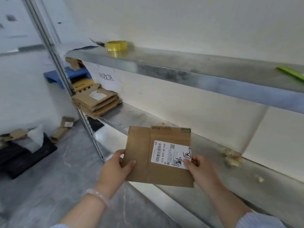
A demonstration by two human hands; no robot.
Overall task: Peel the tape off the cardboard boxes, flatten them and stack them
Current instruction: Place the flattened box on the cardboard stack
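I hold a flattened brown cardboard box (143,155) with a white shipping label in front of the lower metal shelf. My left hand (117,168) grips its left edge, thumb on the front face. My right hand (199,168) grips its right edge, thumb pressed on the label's corner. A stack of flattened cardboard boxes (97,102) lies at the left end of the lower shelf (213,163). Crumpled bits of peeled tape (232,157) lie on that shelf to the right of the box.
A yellow tape roll (116,45) and a green tool (291,73) sit on the upper shelf (181,69). On the floor at left are a black crate (24,155) with a white bag, loose cardboard (63,129) and a blue stool (54,76). A shelf upright (54,51) stands left.
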